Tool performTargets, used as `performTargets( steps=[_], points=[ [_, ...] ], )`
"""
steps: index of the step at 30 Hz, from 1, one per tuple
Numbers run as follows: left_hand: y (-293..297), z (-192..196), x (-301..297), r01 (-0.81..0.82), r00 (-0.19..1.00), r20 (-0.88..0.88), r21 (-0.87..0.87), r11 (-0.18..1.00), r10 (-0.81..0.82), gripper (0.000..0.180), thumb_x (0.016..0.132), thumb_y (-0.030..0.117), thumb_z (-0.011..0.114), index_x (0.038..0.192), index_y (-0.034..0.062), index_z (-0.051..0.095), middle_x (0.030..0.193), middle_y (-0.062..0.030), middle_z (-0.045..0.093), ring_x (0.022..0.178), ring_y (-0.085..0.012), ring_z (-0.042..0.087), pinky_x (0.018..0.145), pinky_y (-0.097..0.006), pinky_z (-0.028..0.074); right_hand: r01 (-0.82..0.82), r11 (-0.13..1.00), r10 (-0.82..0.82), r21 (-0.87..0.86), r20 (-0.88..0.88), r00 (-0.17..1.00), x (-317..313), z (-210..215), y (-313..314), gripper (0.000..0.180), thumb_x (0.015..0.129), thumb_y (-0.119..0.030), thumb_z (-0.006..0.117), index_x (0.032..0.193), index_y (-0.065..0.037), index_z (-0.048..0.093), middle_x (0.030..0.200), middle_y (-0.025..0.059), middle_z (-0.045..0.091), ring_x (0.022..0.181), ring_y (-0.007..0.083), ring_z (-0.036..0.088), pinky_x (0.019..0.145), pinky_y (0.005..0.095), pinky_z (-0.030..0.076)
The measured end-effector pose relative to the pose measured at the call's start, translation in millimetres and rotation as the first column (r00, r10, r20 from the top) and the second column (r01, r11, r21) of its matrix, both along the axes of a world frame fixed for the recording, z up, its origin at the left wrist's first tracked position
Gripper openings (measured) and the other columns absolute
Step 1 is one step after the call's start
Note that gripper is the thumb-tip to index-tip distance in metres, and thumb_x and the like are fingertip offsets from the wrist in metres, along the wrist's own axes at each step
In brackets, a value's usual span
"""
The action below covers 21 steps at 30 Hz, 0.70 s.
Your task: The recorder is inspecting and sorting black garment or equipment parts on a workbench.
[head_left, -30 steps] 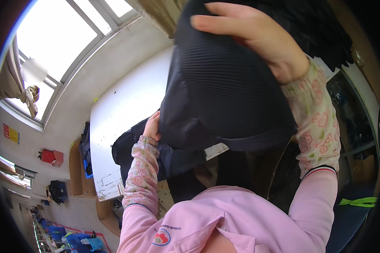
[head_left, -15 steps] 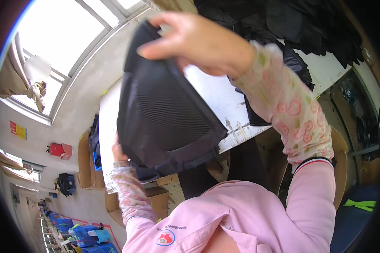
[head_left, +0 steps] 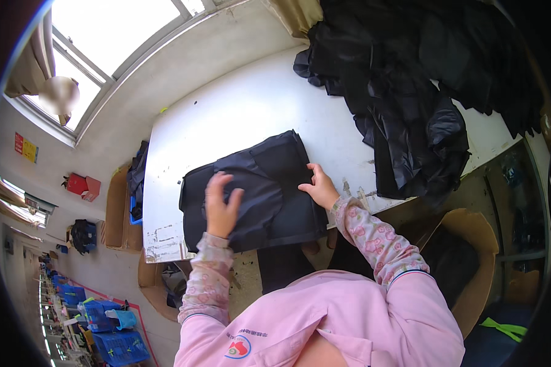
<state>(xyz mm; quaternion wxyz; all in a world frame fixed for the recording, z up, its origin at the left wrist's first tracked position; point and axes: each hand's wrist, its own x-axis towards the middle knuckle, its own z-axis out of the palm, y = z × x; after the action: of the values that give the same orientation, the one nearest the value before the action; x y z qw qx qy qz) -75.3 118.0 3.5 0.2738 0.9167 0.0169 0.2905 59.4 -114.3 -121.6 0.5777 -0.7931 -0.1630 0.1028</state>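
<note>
A dark navy folded fabric piece [head_left: 269, 177] lies flat on the white table [head_left: 239, 116], near its front edge. My left hand [head_left: 221, 205] rests on the left part of the fabric with fingers spread. At the fabric's right edge, my right hand [head_left: 318, 186] presses down with the fingers apart. Neither hand grips anything.
A big heap of black garments [head_left: 410, 92] covers the table's right end. A brown cardboard box [head_left: 471, 244] stands to my right, another box [head_left: 116, 208] off the table's left end. Blue crates [head_left: 110, 330] sit on the floor lower left. Windows are behind the table.
The dark fabric, held up in the air with both hands before, now lies flat on the table. Both hands have come down onto it.
</note>
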Motion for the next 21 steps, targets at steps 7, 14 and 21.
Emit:
performTargets(
  steps=[7,14,21],
  points=[
    [-93,-69,-4,0.45,0.817,-0.535,0.356,0.819,-0.216,0.081,0.08,0.064,0.06,0.147,0.0249,0.036,0.155,-0.0198,0.022,0.143,-0.04,0.018,0.107,-0.068,0.015,-0.032,0.998,0.021,-0.061,-0.171,0.985,20,38,15,0.06,0.078,-0.038,0.076,0.118,0.0,0.051,0.084,0.0134,0.064,0.076,0.0252,0.063,0.069,0.0356,0.05],
    [-100,-75,5,0.508,0.795,-0.534,0.327,0.797,-0.288,0.08,0.081,0.062,0.06,0.148,0.0263,0.034,0.156,-0.019,0.02,0.144,-0.0389,0.016,0.108,-0.068,0.015,0.089,0.992,-0.089,0.089,-0.012,0.996,133,48,61,0.036,0.072,-0.01,0.076,0.104,-0.003,0.061,0.088,0.0113,0.068,0.083,0.0233,0.066,0.077,0.0329,0.052],
    [-94,-75,1,0.483,0.805,-0.525,0.306,0.821,-0.277,0.08,0.081,0.062,0.061,0.147,0.0261,0.035,0.156,-0.0184,0.02,0.145,-0.0385,0.015,0.109,-0.067,0.015,0.111,0.957,-0.153,0.269,0.142,0.978,154,121,35,0.028,0.08,-0.008,0.072,0.105,-0.002,0.059,0.071,0.0063,0.066,0.062,0.0157,0.062,0.059,0.0302,0.05]
  ],
)
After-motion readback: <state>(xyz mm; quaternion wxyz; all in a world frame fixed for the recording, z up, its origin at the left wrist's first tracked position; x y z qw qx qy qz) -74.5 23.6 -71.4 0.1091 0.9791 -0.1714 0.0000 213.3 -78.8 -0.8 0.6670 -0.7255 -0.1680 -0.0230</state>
